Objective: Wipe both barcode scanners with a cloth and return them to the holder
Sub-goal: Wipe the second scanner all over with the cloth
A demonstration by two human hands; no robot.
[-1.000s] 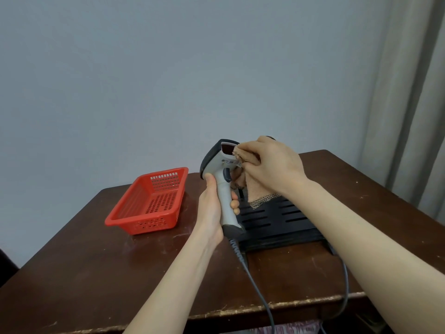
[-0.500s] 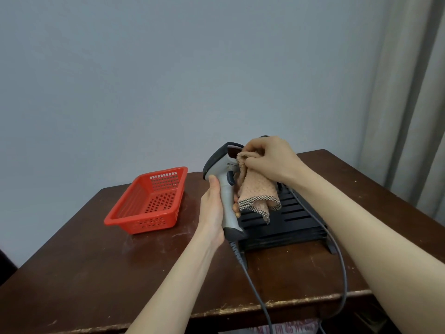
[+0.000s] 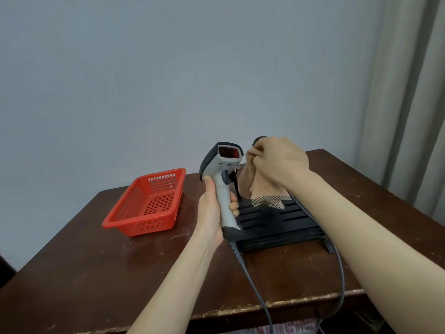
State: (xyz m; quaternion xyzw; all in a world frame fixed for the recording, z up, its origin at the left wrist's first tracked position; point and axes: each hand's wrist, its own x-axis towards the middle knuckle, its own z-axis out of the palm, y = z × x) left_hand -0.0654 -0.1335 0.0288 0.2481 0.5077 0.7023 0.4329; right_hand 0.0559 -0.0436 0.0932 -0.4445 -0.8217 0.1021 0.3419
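Standing upright above the wooden table [image 3: 96, 273], a grey barcode scanner [image 3: 222, 186] is gripped by its handle in the left hand [image 3: 212, 213]. A tan cloth [image 3: 262, 189] is pinched in the right hand [image 3: 279, 162], just beside the scanner's head and over the black slotted holder [image 3: 277, 222].

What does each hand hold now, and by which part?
The left hand grips the barcode scanner by its grey handle, head up. The right hand pinches the brown cloth at its top; the rest hangs down.

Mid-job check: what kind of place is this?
Likely a plain room set up as a workbench: a worn dark wooden table by a bare grey wall, a pale curtain at the right.
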